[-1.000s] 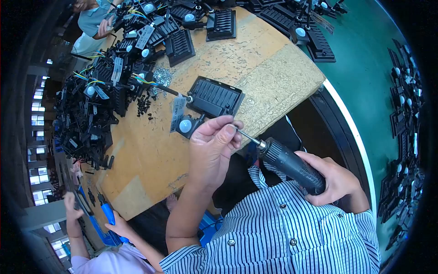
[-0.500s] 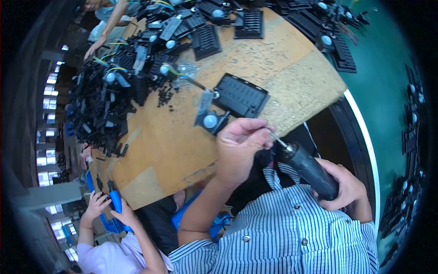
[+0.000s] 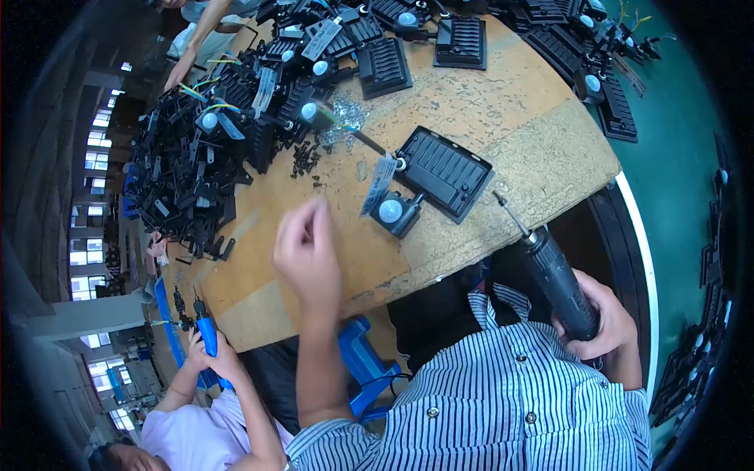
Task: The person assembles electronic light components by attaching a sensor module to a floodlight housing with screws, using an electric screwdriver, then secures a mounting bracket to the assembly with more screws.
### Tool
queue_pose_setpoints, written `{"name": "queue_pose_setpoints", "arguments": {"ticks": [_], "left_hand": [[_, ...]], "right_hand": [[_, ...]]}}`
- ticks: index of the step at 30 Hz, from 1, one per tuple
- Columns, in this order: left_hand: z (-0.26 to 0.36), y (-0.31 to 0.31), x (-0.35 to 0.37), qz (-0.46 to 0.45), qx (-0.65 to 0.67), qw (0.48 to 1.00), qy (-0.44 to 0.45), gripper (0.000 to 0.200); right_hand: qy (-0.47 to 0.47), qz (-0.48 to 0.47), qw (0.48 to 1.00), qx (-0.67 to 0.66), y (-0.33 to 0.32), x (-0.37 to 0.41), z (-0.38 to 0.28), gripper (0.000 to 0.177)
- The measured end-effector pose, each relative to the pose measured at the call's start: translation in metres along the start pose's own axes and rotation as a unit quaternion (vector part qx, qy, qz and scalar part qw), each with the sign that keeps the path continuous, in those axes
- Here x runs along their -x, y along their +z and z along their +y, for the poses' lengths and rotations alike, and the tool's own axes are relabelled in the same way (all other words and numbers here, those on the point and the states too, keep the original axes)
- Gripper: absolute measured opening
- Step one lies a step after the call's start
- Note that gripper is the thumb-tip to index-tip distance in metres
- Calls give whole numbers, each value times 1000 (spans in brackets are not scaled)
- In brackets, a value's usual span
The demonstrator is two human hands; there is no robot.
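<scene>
- Above the tabletop, the left hand had moved away from the bit and hung, blurred, near the small black screws; its fingers were curled together, but whether they held anything I could not tell.
- Wrapped around the black electric screwdriver, the right hand now steadied it alone, leaving the bit, pinched by the left fingers a moment earlier, exposed.
- Near the bit's tip, the black floodlight lay ribbed side up, touched by neither hand, its round sensor beside it.
- Farther off were silver washers and heaped black brackets.
</scene>
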State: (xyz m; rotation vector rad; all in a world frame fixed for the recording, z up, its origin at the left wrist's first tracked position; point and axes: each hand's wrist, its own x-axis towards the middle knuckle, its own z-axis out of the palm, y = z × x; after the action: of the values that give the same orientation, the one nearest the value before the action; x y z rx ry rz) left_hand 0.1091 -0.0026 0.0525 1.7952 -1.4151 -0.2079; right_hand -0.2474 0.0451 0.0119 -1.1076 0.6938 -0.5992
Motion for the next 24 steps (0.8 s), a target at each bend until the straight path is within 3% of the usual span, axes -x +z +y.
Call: {"name": "queue_pose_setpoints", "arguments": {"ticks": [1, 5, 14, 17, 20, 23, 24], "left_hand": [[-16, 9, -19, 15, -49, 998, 47, 13], [-54, 44, -54, -30, -91, 994, 46, 15], [-54, 51, -61, -48, -217, 964, 146, 10], [-33, 40, -56, 1, 25, 999, 28, 9], [22, 35, -34, -73, 185, 979, -36, 10], [28, 58, -18, -194, -31, 957, 212, 6], [32, 62, -14, -189, -53, 955, 223, 5]], "right_hand": [[4, 3, 1000, 2, 0, -1, 1, 94], [8, 12, 1000, 7, 2, 0, 1, 96], [24, 2, 998, 50, -3, 15, 5, 93], [17, -12, 995, 95, -5, 18, 7, 93], [38, -10, 995, 95, -5, 20, 12, 92], [33, -22, 994, 102, -6, 19, 13, 92], [26, -20, 994, 104, -6, 21, 16, 92]]}}
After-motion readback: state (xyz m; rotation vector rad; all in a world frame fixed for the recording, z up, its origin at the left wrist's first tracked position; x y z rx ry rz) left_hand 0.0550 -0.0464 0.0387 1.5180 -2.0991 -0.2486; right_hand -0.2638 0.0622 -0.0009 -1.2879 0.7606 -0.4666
